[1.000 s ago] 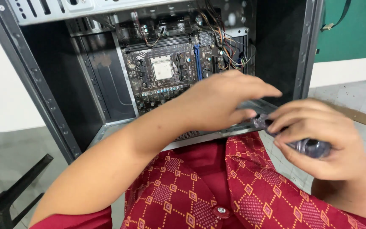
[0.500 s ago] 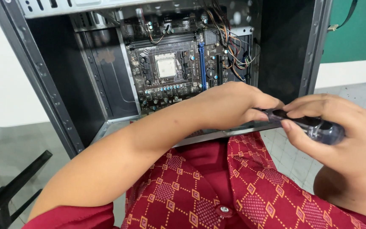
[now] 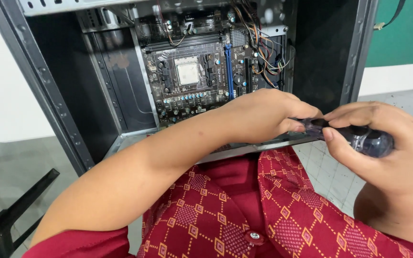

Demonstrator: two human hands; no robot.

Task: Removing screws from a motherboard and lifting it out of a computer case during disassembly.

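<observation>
While the open computer case (image 3: 48, 95) stands in front of my lap with its side panel off, I've got both hands out at its lower right edge, working a screwdriver (image 3: 359, 136) between them. My right hand (image 3: 383, 143) is wrapped around the clear, dark-tinted handle, fingers curled over the top and thumb pressing from below, so I'm judging that grip is there for turning force. My left hand (image 3: 264, 117) reaches across from the other side and closes around the front of the tool, thumb and fingertips pinching where the shaft leaves the handle; that looks like a steadying hold, keeping the tip from wandering. The tip itself is hidden under my left fingers, so I can't tell what it bears on, or whether it touches the case at all.

The tool lies roughly level, just above the case's bottom metal rail (image 3: 244, 148), which runs right under my left wrist. Further in, the motherboard (image 3: 197, 81) is mounted flat against the far wall, its bare square processor socket (image 3: 188, 72) showing pale in the middle, a blue slot (image 3: 227, 69) upright beside it, and a bundle of coloured wires (image 3: 268, 52) trailing at its right edge. My red patterned shirt (image 3: 273, 215) fills the foreground below, and the case sits close against my knees, within easy reach.
</observation>
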